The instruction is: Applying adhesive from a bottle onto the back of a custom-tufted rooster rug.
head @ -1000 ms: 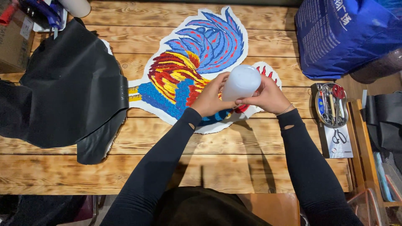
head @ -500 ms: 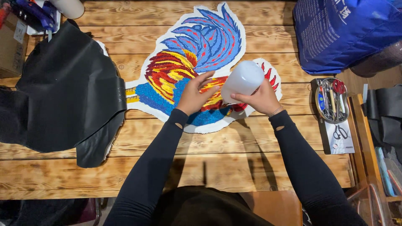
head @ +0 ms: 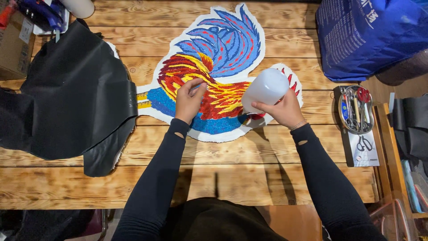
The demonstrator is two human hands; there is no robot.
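A white translucent plastic bottle (head: 266, 89) is held tilted above a rooster-shaped textile piece (head: 214, 67), which lies flat at the centre of a plank wooden surface (head: 249, 147). The rooster is seen in bright yarn-like texture: blue tail feathers streaked with red fan toward twelve o'clock, a red and yellow body fills the middle, a blue belly runs along the lower edge, and a white border frames the whole shape, with red comb marks showing at three o'clock behind the bottle. The right hand (head: 284, 109) is closed around the lower part of the bottle, fingers wrapped on its side. The left hand (head: 188, 100) is laid on the red and yellow body, fingers loosely curled with the tips pressed to the fabric; whether anything small is pinched there cannot be told. Both arms are covered by black sleeves. At nine o'clock a large sheet of black material (head: 76, 102) is draped over the surface and hides the rooster's front end. At two o'clock a bulky blue bag (head: 370, 35) with white printing is seen. At three o'clock an oval metal tray (head: 355, 109) of scissors and small tools rests on a flat white printed package (head: 363, 149). At ten o'clock a brown cardboard box (head: 13, 49) sits at the edge.
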